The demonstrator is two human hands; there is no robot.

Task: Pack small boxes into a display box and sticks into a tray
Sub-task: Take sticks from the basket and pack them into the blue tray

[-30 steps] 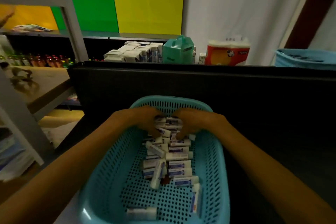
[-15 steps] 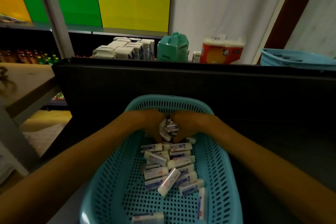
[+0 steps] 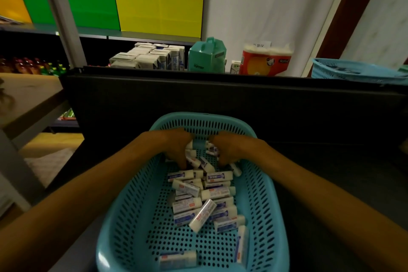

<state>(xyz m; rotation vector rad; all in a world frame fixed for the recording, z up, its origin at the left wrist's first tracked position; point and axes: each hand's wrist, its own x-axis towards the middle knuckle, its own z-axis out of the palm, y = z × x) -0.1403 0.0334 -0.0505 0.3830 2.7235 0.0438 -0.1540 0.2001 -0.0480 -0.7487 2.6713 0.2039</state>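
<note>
Hands parted since a moment ago at the tray's far end, left hand and right hand each with fingers curled round sticks (gathering for tidier packing, likely).

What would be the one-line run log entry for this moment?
left hand: grips sticks | right hand: grips sticks | place: far end of blue basket

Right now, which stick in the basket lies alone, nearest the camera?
The stick at the near end of the blue basket, left of centre, lying crosswise, separate from the main pile.

shop | shelves w/ bottles, cartons, tissue pack
</note>
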